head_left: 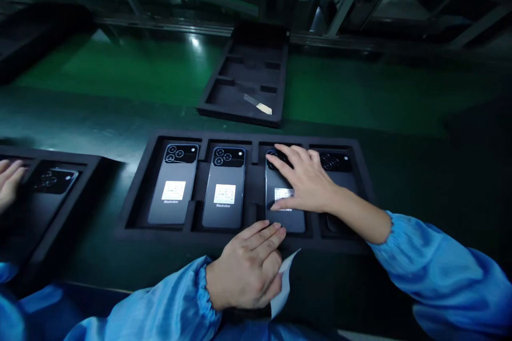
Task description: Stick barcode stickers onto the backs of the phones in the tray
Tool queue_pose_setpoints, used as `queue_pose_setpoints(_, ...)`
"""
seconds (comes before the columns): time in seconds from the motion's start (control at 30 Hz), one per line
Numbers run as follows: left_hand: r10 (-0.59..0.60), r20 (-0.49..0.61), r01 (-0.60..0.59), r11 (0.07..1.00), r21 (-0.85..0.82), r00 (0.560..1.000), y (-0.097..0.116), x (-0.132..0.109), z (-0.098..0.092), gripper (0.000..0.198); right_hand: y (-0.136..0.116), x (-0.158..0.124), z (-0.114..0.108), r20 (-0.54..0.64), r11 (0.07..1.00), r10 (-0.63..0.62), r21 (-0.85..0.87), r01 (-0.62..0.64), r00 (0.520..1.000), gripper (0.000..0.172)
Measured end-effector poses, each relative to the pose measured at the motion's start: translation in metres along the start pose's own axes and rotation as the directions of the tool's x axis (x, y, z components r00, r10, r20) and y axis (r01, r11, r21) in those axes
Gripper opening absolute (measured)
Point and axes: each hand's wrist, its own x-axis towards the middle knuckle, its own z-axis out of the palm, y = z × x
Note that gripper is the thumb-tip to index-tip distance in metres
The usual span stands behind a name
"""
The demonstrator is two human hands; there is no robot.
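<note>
A dark-grey rectangular phone (287, 220), third from left in a black moulded tray (256, 183), lies lengthwise near-to-far under the spread, closer right hand (310, 180), the left hand (250, 269), fingers together, at its near end, grip on thin white paper (285, 283) unclear.

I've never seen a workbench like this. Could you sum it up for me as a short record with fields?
Near tray: four phones side by side, backs up
Labels: white stickers on the left three; the fourth is partly hidden by an arm
Right hand: spread over the third phone from the left
Left hand: holds a white sheet, fingertips near that phone's lower edge
Far tray: a pale strip inside
Far left: another person's hand beside another phone
</note>
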Motion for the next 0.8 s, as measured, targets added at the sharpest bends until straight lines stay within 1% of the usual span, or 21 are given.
queue_pose_setpoints(0.03, -0.002, 0.003, 0.002, 1.0, -0.006, 1.0, 0.0, 0.0, 0.0, 0.024, -0.004, 0.002, 0.0, 0.026, 0.999, 0.013, -0.038, -0.012, 1.0, 0.101)
queue_pose_setpoints(0.07, -0.004, 0.007, 0.004, 1.0, -0.013, 1.0, 0.0, 0.0, 0.0, 0.024, -0.007, 0.003, 0.001, 0.049, 0.997, 0.019, -0.07, -0.016, 0.999, 0.103)
queue_pose_setpoints(0.1, -0.004, 0.009, 0.004, 1.0, -0.02, 1.0, 0.0, 0.0, 0.0, 0.024, -0.009, 0.005, 0.001, 0.065, 0.996, 0.019, -0.092, -0.013, 0.998, 0.099)
queue_pose_setpoints(0.2, 0.002, 0.011, -0.002, 1.0, -0.024, 1.0, -0.001, 0.001, 0.001, 0.026, -0.005, 0.008, 0.003, 0.071, 0.992, 0.002, -0.127, 0.008, 0.997, 0.076)
queue_pose_setpoints(0.3, 0.004, 0.006, -0.004, 1.0, -0.02, 1.0, 0.0, 0.001, 0.001, 0.026, 0.005, 0.012, 0.003, 0.029, 0.991, -0.014, -0.135, 0.018, 0.999, 0.052)
queue_pose_setpoints(0.37, 0.004, 0.001, -0.004, 1.0, -0.015, 1.0, 0.0, 0.001, 0.001, 0.026, 0.008, 0.012, 0.003, 0.01, 0.991, -0.017, -0.134, 0.018, 1.0, 0.041)
queue_pose_setpoints(0.4, 0.004, -0.002, -0.004, 1.0, -0.01, 1.0, 0.0, 0.001, 0.0, 0.026, 0.007, 0.012, 0.003, 0.006, 0.991, -0.012, -0.13, 0.013, 1.0, 0.042)
queue_pose_setpoints(0.43, 0.004, -0.002, -0.004, 1.0, -0.006, 1.0, -0.001, 0.001, 0.0, 0.026, 0.005, 0.01, 0.003, 0.006, 0.992, -0.003, -0.124, 0.004, 1.0, 0.051)
queue_pose_setpoints(0.53, 0.007, -0.003, -0.007, 1.0, -0.003, 1.0, -0.001, 0.001, -0.001, 0.026, -0.004, 0.004, 0.003, 0.017, 0.993, 0.029, -0.117, -0.027, 0.999, 0.091)
queue_pose_setpoints(0.57, 0.01, -0.008, -0.01, 1.0, -0.007, 1.0, -0.001, 0.0, -0.001, 0.026, -0.005, 0.003, 0.003, 0.02, 0.992, 0.034, -0.121, -0.032, 0.999, 0.096)
queue_pose_setpoints(0.6, 0.013, -0.013, -0.013, 1.0, -0.014, 1.0, -0.001, 0.0, -0.001, 0.027, -0.006, 0.002, 0.003, 0.021, 0.992, 0.033, -0.125, -0.03, 0.999, 0.093)
queue_pose_setpoints(0.63, 0.012, -0.013, -0.013, 1.0, -0.02, 1.0, -0.001, 0.0, 0.0, 0.027, -0.004, 0.002, 0.003, 0.021, 0.992, 0.026, -0.128, -0.023, 0.999, 0.086)
queue_pose_setpoints(0.73, 0.002, 0.016, -0.002, 0.999, -0.034, 1.0, -0.001, -0.001, 0.0, 0.026, 0.008, 0.006, 0.005, 0.006, 0.993, -0.031, -0.118, 0.032, 0.999, 0.057)
queue_pose_setpoints(0.8, -0.001, 0.035, 0.002, 0.999, -0.034, 0.999, -0.001, -0.001, 0.0, 0.025, 0.017, 0.008, 0.005, -0.009, 0.992, -0.07, -0.104, 0.069, 0.997, 0.041)
